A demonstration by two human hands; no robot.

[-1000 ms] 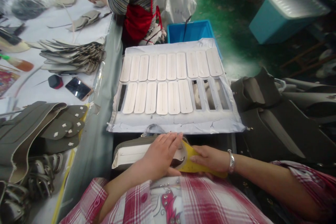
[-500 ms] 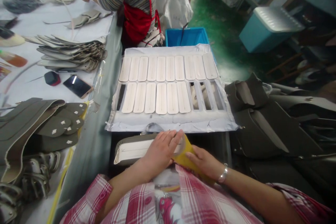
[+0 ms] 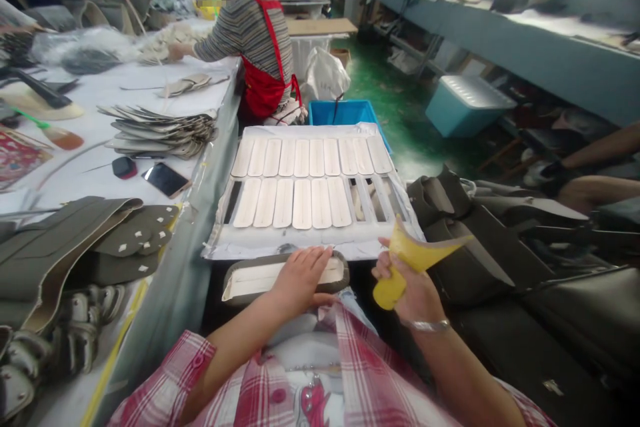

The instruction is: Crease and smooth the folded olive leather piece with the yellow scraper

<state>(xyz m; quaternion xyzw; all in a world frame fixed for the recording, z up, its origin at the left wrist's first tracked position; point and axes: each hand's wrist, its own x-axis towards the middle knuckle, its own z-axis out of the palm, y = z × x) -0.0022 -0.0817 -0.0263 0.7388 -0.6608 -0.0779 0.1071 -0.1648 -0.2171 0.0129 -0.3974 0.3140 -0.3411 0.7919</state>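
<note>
My left hand (image 3: 303, 283) lies over a long, narrow bag base (image 3: 253, 280) with a white inner panel and a dark rounded rim. Its fingers are stretched out flat across the base's right half, hiding part of the panel. Off to the right, my right hand (image 3: 417, 290) is closed around a yellow tool (image 3: 410, 253) with a flared, two-pointed end. The tool is raised, apart from the base. Just beyond both hands, a white-covered board (image 3: 300, 238) bears two rows of pale, rounded strips (image 3: 301, 203).
Dark bag pieces (image 3: 480, 247) crowd the right side. The left table carries a phone (image 3: 166, 179), stacked flat pieces (image 3: 155, 132) and metal fittings (image 3: 80, 313). A person in a red apron (image 3: 265, 87) works ahead, near a blue bin (image 3: 345, 112).
My right hand has swung the yellow tool up and right, away from the base. My left hand stays on the base. The view has tilted up, showing more of the room.
</note>
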